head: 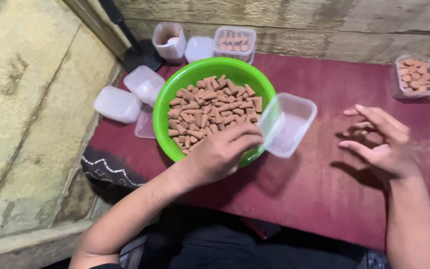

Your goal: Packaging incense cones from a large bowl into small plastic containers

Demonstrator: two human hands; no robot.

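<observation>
Tilting an empty clear box [287, 124] against the green bowl [175, 94] of cones [210, 110], left hand [220, 154] fingers grip its edge, keeping it near the cones; right hand [381, 142] hovers open at frame right.

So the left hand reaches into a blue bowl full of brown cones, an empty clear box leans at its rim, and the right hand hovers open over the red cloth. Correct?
Not quite: the bowl is green, not blue, as the head view shows. The rest stands: the left hand reaches into it among the brown cones, the empty clear box leans at its rim, and the right hand hovers open over the red cloth.
</observation>
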